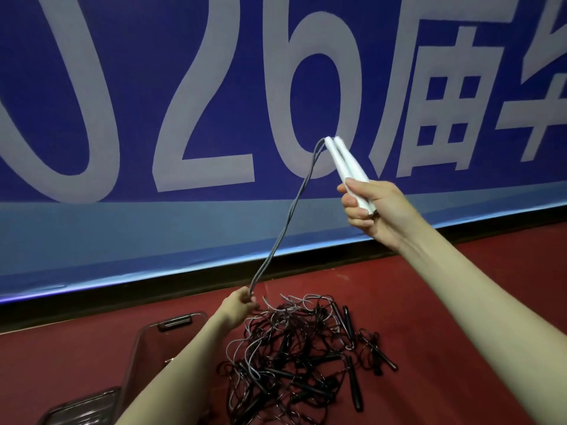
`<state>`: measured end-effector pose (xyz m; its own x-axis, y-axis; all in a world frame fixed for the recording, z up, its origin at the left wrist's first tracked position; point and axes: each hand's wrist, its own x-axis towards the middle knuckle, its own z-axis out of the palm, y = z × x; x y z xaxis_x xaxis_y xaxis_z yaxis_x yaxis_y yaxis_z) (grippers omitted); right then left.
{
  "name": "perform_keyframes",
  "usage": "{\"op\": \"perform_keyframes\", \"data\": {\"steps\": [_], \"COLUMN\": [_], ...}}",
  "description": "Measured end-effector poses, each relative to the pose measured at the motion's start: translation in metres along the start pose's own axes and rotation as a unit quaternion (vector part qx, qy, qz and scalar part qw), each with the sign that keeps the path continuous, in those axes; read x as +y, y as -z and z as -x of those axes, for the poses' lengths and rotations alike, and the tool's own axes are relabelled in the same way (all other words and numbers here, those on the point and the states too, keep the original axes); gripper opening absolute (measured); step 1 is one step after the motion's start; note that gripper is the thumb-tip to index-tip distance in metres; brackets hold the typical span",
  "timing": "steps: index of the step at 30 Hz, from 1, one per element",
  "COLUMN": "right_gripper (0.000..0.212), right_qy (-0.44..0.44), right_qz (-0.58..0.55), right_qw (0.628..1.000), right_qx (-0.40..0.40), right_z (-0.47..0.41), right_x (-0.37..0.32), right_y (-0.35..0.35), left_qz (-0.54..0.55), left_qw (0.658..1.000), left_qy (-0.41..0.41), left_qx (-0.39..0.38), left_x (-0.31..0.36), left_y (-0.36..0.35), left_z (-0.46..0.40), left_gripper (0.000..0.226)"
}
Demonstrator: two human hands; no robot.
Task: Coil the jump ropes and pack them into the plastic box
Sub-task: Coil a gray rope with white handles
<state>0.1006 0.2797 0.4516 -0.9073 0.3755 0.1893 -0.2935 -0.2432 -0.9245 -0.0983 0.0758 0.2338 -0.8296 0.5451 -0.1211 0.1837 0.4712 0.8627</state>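
At 7 o'clock the clear plastic box (144,342) runs off the bottom edge, its inside hard to make out and partly hidden behind the left forearm. Just beside it, at 6 o'clock, a tangled pile of black jump ropes (300,351) lies on the red floor (445,286) — cords and handles so knotted that no count can be made. Above the pile, the left hand (237,305) pinches the doubled grey cord (282,219) between curled fingers. The cord rises toward 1 o'clock, where the right hand (371,207) grips two white handles (346,167) side by side, their lower ends covered by the fingers. Beyond, a blue banner (214,87) with large pale characters fills the wall — its edges are cut off.
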Motion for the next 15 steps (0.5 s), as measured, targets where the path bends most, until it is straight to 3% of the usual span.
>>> {"op": "perform_keyframes", "data": {"steps": [2, 4, 8, 11, 15], "right_gripper": [0.010, 0.009, 0.013, 0.017, 0.014], "right_qy": [-0.006, -0.006, -0.002, -0.038, -0.104], "right_qz": [0.020, 0.035, 0.054, 0.074, 0.101], "right_qw": [1.000, 0.999, 0.995, 0.986, 0.978], "right_qx": [-0.002, 0.004, 0.085, 0.146, 0.150], "right_z": [-0.002, -0.007, -0.022, -0.030, -0.031], "right_x": [0.009, 0.017, 0.035, 0.054, 0.086], "right_y": [0.002, 0.004, 0.016, 0.027, 0.025], "left_qz": [0.072, 0.227, 0.436, 0.470, 0.429], "left_qw": [0.996, 0.970, 0.892, 0.864, 0.877], "left_qy": [0.046, 0.059, -0.053, -0.156, -0.196], "left_qx": [0.031, 0.071, 0.109, 0.093, 0.093], "left_x": [0.004, 0.026, 0.101, 0.151, 0.178], "left_y": [0.005, 0.017, 0.050, 0.066, 0.070], "left_z": [0.000, -0.002, 0.008, 0.029, 0.049], "left_gripper": [0.024, 0.026, 0.024, 0.017, 0.014]}}
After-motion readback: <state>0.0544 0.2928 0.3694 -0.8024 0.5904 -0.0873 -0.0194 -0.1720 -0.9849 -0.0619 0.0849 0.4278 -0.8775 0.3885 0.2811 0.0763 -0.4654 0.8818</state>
